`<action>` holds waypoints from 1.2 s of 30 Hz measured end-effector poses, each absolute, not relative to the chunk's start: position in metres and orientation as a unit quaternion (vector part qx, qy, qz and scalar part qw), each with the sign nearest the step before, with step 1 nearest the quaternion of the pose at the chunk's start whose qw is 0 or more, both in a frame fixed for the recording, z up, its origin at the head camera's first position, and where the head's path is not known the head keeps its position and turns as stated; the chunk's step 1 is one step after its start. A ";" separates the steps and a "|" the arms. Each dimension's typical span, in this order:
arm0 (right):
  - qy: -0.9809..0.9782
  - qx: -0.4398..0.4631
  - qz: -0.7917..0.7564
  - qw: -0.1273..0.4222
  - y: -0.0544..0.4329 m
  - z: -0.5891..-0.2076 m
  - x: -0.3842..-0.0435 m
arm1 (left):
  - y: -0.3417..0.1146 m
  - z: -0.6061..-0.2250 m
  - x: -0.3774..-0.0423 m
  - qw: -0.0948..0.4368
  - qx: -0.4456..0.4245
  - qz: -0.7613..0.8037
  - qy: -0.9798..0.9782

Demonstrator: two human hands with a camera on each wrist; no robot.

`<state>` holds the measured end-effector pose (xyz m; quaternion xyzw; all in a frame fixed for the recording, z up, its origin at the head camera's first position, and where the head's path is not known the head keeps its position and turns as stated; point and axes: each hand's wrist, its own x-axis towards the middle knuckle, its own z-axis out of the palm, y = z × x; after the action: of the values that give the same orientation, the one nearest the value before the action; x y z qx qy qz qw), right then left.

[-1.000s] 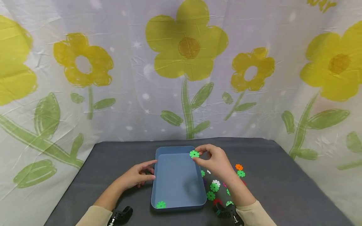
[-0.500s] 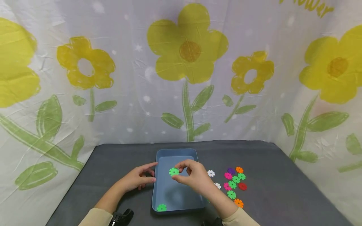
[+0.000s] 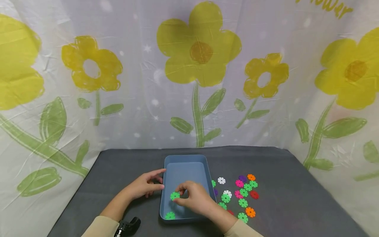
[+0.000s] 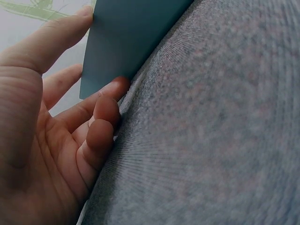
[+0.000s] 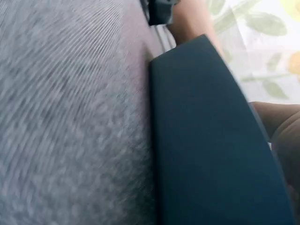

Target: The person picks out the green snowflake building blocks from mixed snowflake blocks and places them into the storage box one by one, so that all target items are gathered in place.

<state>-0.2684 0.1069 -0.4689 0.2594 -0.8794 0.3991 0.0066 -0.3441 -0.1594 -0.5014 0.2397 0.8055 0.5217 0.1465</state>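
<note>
A blue rectangular tray [image 3: 189, 171] lies on the dark table in the head view. Over its lower left part, my right hand [image 3: 193, 199] pinches a green notched building disc [image 3: 175, 196] between thumb and fingers. Another green disc [image 3: 170, 216] lies in the tray's near left corner. My left hand [image 3: 145, 186] is at the tray's left side, fingers relaxed. Thumb and fingertips [image 4: 86, 11] meet the tray's outer wall [image 4: 122, 42] in the left wrist view. From the right wrist, the tray wall [image 5: 206, 140] hides most of the right hand.
Right of the tray, several notched discs lie scattered, among them an orange disc [image 3: 250, 212], a red disc [image 3: 254, 195], a white disc [image 3: 221, 180] and a purple disc [image 3: 242, 178]. A flower-printed curtain [image 3: 142, 82] hangs behind the dark cloth-covered table [image 3: 296, 197].
My right hand has carried the green disc from the tray's far right rim leftward and nearer, over the lower left part. The left hand has stayed at the tray's side.
</note>
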 end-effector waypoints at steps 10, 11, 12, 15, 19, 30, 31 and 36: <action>-0.914 0.298 0.275 -0.024 0.104 -0.483 -0.270 | -0.162 -0.500 -0.345 0.154 0.245 0.525 0.801; -0.914 0.299 0.271 -0.025 0.104 -0.482 -0.270 | -0.162 -0.499 -0.345 0.155 0.244 0.525 0.801; -0.914 0.302 0.268 -0.025 0.104 -0.482 -0.270 | -0.161 -0.499 -0.345 0.155 0.243 0.526 0.800; -0.911 0.314 0.267 -0.021 0.105 -0.481 -0.271 | -0.161 -0.498 -0.344 0.154 0.242 0.529 0.799; -0.902 0.332 0.274 -0.015 0.107 -0.480 -0.273 | -0.160 -0.497 -0.344 0.151 0.240 0.530 0.799; -0.879 0.372 0.297 -0.003 0.108 -0.479 -0.272 | -0.160 -0.499 -0.347 0.145 0.240 0.518 0.808; -0.878 0.374 0.300 -0.003 0.108 -0.478 -0.271 | -0.160 -0.499 -0.347 0.146 0.238 0.516 0.810; -0.869 0.365 0.334 -0.004 0.110 -0.476 -0.269 | -0.160 -0.502 -0.346 0.149 0.230 0.519 0.810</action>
<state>-0.2686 0.1097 -0.4755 0.3647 -0.8693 0.3338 -0.0037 -0.3459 -0.1598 -0.5016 0.2304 0.8097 0.5188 0.1487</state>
